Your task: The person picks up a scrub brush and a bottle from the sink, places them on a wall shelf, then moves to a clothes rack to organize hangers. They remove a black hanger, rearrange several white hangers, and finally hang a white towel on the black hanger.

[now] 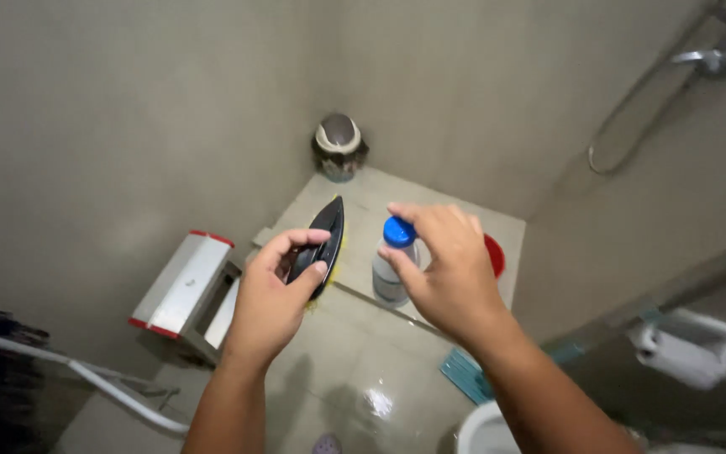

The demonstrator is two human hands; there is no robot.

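- Head view, looking down into a tiled bathroom corner.
- Left hand (275, 294) is grasping a black scrub brush (321, 244) by its body; thumb on the near side, fingers curled over the top. A yellowish edge shows underneath it. It's held up in the air, well above the floor (355, 378).
- Right hand (447, 269) is released, fingers spread and bent, holding nothing. Fingertips sit just beside the blue cap (398, 231) of a white bottle (390, 277); I can't tell if they touch it.
- Bottle appears upright between the two hands; can't tell whether it's standing on the raised shower floor or not.
- Step in hand, my read: brush already gripped, right hand closing on the bottle top.
- Next move likely calls for a firm pinch on the cap, with the brush kept clear of the bottle.
- Around: small lidded bin (339, 147) in the far corner, red item (495, 255) behind the right hand, white-and-red step stool (182, 286) at left, toilet paper roll (674, 353) at right, toilet rim (485, 429) at bottom, shower hose (632, 109) on the wall.
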